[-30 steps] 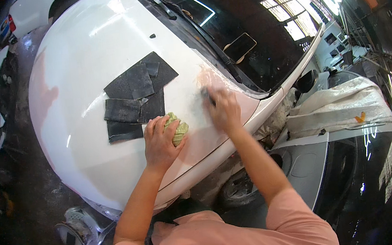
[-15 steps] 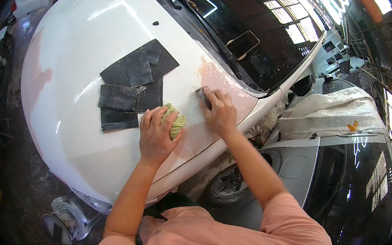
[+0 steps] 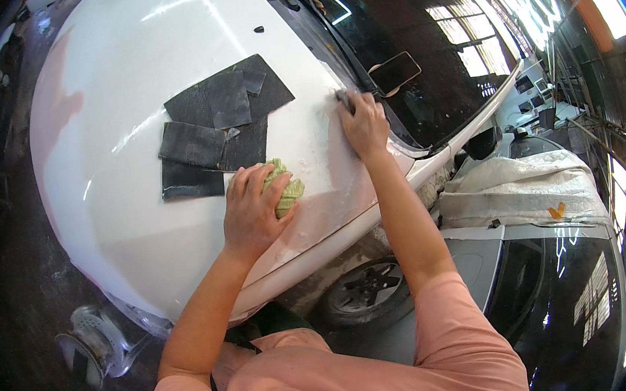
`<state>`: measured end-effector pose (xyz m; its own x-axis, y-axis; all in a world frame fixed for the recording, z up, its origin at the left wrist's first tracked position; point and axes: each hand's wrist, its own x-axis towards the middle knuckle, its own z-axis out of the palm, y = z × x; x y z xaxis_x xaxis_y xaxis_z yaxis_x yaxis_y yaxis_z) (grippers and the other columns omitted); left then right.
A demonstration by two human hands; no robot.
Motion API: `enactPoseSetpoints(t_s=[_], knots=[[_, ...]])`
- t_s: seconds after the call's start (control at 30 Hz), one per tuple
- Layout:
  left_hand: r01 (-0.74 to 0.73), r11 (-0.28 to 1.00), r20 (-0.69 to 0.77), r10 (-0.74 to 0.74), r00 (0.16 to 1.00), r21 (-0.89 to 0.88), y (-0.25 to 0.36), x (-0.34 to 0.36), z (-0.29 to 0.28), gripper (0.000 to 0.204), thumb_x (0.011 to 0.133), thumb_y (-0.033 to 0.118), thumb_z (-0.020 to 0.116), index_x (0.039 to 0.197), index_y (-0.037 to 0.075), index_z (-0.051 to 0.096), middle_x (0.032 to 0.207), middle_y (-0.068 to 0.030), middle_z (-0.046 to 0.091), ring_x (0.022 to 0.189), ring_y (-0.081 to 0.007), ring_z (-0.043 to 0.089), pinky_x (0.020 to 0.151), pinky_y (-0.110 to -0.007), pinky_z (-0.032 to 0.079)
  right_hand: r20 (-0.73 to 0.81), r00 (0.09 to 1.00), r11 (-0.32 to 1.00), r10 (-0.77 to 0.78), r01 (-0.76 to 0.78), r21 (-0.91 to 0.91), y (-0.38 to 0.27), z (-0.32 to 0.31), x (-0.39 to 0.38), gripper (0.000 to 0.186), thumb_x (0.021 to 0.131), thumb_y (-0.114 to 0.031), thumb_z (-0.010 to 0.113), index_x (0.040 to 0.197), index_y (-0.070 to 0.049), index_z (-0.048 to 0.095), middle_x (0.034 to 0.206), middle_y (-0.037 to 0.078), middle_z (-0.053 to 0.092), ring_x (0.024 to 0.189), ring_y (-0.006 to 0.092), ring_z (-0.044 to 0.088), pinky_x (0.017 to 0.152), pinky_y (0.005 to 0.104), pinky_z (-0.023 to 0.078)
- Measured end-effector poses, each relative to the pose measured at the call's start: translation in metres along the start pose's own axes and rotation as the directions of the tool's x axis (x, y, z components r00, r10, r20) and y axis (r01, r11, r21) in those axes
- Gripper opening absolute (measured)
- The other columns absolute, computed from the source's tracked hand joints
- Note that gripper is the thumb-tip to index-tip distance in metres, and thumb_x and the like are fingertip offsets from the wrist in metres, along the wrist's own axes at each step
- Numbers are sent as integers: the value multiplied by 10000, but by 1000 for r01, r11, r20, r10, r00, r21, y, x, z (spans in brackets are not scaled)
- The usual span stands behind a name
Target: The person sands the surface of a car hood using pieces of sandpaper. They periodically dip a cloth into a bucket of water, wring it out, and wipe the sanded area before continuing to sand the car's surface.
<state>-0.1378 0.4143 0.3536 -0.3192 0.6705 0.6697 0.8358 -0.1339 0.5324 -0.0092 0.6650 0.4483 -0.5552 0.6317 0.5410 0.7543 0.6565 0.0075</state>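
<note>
A white car hood (image 3: 114, 86) with pinkish patches fills the middle of the view. My left hand (image 3: 255, 207) rests on it, fingers curled over a crumpled yellow-green cloth (image 3: 290, 192). Farther right, my right hand (image 3: 365, 124) presses a small dark piece, apparently sandpaper (image 3: 344, 100), against the wet hood near the windshield's base; motion blurs its fingers slightly. Several black sheets of sandpaper (image 3: 191, 144) lie overlapping on the hood, just beyond my left hand.
A phone (image 3: 395, 73) lies by the windshield (image 3: 417, 27), near the wiper. To the right stands a grey car (image 3: 477, 255), partly under a whitish cover (image 3: 523, 190). A metal wheel rim (image 3: 97, 344) is on the floor at lower left.
My right hand has slid away from me and slightly right, toward the windshield, with the dark piece. My left hand stays on the cloth. The whole view has shifted slightly.
</note>
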Motion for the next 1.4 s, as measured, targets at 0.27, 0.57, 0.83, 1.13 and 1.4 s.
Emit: enactPoseSetpoints(t_s=[0.27,0.57,0.83,1.13,1.4], knots=[[44,999,5,-44,999,12,-9,1,-9,595,804,325,860,1320,159,616,1362,-112,570,1319,-347,508,1171,-535,379,117,982,984,-148,135,114,-28,-16,-72,385,940,-300,728,1286,-133,724,1150,130,698,987,379,661,834,479,574],[60,998,-13,-59,998,25,-9,2,-9,586,798,322,864,1308,164,622,1357,-101,572,1321,-343,507,1169,-533,379,53,987,985,-152,147,95,-39,-6,-80,459,901,-303,770,1327,-144,708,1139,113,692,983,389,653,820,513,576],[45,999,11,-45,999,-3,-2,3,-2,577,789,301,862,1300,161,631,1350,-102,579,1324,-349,508,1167,-530,381,-37,991,990,129,-131,-52,-4,-7,-37,360,956,-273,710,1287,-132,720,1122,161,696,993,422,665,858,514,558],[41,999,16,-41,999,0,-1,4,-3,571,803,303,854,1308,154,633,1373,-109,576,1320,-367,504,1166,-534,380,-3,965,958,263,-262,-118,78,-34,-63,356,948,-275,687,1277,-142,716,1136,162,689,999,375,675,864,483,571],[37,998,14,-38,999,51,-1,2,-5,601,795,274,868,1327,157,615,1373,-108,579,1320,-359,520,1174,-534,378,22,997,989,-72,69,131,45,-21,-69,408,922,-247,720,1310,-125,690,1152,145,701,985,398,655,856,505,563]])
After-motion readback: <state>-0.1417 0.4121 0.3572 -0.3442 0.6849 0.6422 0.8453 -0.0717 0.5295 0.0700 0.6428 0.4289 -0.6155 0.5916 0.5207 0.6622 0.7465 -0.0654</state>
